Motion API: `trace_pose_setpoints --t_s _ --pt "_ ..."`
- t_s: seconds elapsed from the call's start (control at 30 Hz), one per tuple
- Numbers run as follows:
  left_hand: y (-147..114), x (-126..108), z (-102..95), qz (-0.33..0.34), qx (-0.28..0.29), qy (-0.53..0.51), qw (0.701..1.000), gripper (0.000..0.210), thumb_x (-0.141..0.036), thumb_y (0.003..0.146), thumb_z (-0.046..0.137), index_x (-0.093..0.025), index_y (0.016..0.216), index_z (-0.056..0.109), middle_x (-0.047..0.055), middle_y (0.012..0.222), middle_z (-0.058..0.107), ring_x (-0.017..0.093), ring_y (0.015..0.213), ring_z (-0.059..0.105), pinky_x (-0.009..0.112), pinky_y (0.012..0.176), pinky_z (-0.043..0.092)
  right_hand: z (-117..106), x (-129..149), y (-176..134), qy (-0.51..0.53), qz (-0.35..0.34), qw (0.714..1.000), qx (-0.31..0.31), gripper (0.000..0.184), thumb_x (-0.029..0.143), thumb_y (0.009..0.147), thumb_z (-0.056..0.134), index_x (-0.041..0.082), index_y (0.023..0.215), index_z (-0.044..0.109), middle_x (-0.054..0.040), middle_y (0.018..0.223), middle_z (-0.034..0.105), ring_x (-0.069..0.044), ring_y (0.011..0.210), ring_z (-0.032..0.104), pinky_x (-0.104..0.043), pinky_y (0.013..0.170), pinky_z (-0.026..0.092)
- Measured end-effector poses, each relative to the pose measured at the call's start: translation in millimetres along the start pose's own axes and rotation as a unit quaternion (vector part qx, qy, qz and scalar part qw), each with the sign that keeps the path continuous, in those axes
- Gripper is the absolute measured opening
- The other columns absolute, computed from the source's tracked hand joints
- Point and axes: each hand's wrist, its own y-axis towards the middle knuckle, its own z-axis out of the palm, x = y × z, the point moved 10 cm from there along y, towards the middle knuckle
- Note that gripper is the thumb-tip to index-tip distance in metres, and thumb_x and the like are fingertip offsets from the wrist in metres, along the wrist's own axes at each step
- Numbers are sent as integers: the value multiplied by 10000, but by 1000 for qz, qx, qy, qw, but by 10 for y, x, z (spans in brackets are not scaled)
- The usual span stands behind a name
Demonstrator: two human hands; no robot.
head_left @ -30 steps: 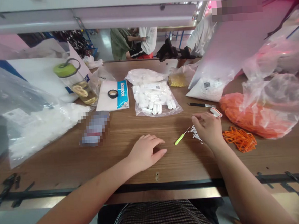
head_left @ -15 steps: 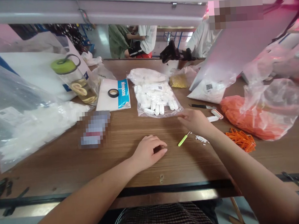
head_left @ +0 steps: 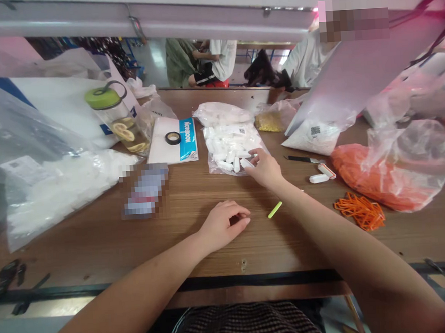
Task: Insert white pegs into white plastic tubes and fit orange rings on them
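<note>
My right hand (head_left: 265,169) reaches to the front right corner of a clear plastic bag (head_left: 212,168) with many small white plastic pieces (head_left: 221,147) on it. Its thumb and fingers are closed around one white plastic piece (head_left: 247,163). My left hand (head_left: 226,224) rests on the wooden table, fingers loosely curled, a gap between thumb and forefinger and nothing held. A yellow-green handled tool (head_left: 275,209) lies between my hands, its tip hidden under my right forearm.
Right of my forearm are white pieces (head_left: 318,178), a black-handled tool (head_left: 299,159), orange strips (head_left: 361,212) and a bag of orange parts (head_left: 382,182). On the left stand a bottle (head_left: 124,127), a notebook (head_left: 161,145) with black tape (head_left: 173,138), and a large bag (head_left: 65,191).
My right hand has moved left onto the white pieces and closed on one of them. My right forearm now covers the small white bits on the table. My left hand stays in place.
</note>
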Motion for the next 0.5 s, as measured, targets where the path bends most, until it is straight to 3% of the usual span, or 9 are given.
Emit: trace_pose_setpoints --t_s 0.13,0.2,0.27,0.33,0.43,0.5 --pt "-11 250 -203 -91 -99 -84 987 366 -249 861 649 -237 1223 600 67 1078 671 142 775 625 286 650 514 -192 199 -637 54 -184 981 -34 592 257 796 621 234 1368 470 -18 988 723 -155 683 646 -287 618 491" --pt "-9 315 -213 -114 -106 -124 980 549 -265 828 697 -257 1341 503 92 1190 636 134 769 631 261 600 510 -198 320 -1003 48 -283 958 -32 574 240 851 587 244 1406 440 -34 1027 720 -148 678 646 -294 622 507" --pt "8 284 -150 -108 -79 -157 979 626 -271 797 737 -264 1366 475 103 1227 619 158 843 649 253 601 527 -204 379 -1266 43 -339 938 -49 564 223 886 559 253 1429 413 -45 1035 720 -154 707 655 -306 635 525" --pt "12 194 -88 -85 -54 -158 982 581 -251 798 738 -260 1332 510 98 1206 629 174 900 651 258 624 548 -204 414 -1412 34 -372 925 -72 545 201 902 543 256 1428 412 -40 970 723 -164 729 660 -315 641 536" --pt "-16 52 -94 -43 -68 -109 991 304 -224 859 673 -233 1158 619 70 1085 664 162 874 654 276 663 566 -195 435 -1479 22 -393 914 -92 489 191 913 538 242 1393 457 -26 850 704 -166 686 642 -314 601 530" --pt "-38 -1 -118 -24 -87 -87 992 165 -204 884 639 -221 1049 643 60 1051 677 162 899 663 289 703 578 -202 389 -1439 34 -371 924 -88 459 219 915 559 222 1368 485 -55 937 708 -159 700 644 -306 594 534"
